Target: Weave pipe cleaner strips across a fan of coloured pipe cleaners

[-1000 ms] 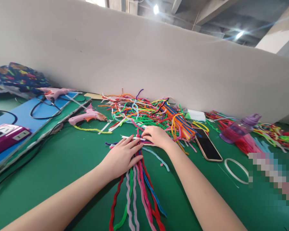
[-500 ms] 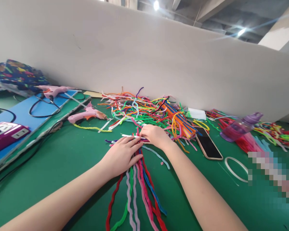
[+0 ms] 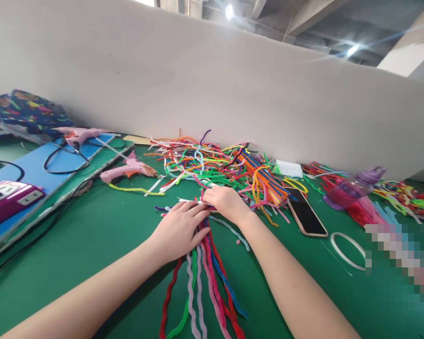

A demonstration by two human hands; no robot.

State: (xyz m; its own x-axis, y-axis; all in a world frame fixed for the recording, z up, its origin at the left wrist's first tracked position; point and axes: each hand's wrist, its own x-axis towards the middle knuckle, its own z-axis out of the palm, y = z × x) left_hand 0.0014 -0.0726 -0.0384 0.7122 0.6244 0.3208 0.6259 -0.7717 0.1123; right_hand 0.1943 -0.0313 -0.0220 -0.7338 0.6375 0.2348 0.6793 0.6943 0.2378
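My left hand [image 3: 183,230] lies flat over a spread of wavy pipe cleaners [image 3: 198,292], its fingers stretched out across their upper part. Red, green, lilac, pink and blue strands run out from beneath it toward me. Against its fingertips, my right hand [image 3: 223,201] has its fingers curled on the far ends of the pipe cleaners; the exact grip is partly hidden. A white strip [image 3: 187,201] and purple and pink tips poke out beyond my left fingers. A light blue pipe cleaner [image 3: 233,230] curves out under my right wrist.
Behind my hands lies a tangled heap of pipe cleaners [image 3: 198,160] with an orange-blue bundle [image 3: 259,174]. A pink glue gun [image 3: 130,170] and a power strip [image 3: 12,200] are left; a phone [image 3: 306,212], purple bottle [image 3: 353,188] and white ring [image 3: 348,250] are right.
My right hand has shifted very slightly left and down against my left fingers. The loose strand ends near me have moved a little right. Both hands otherwise keep their places.
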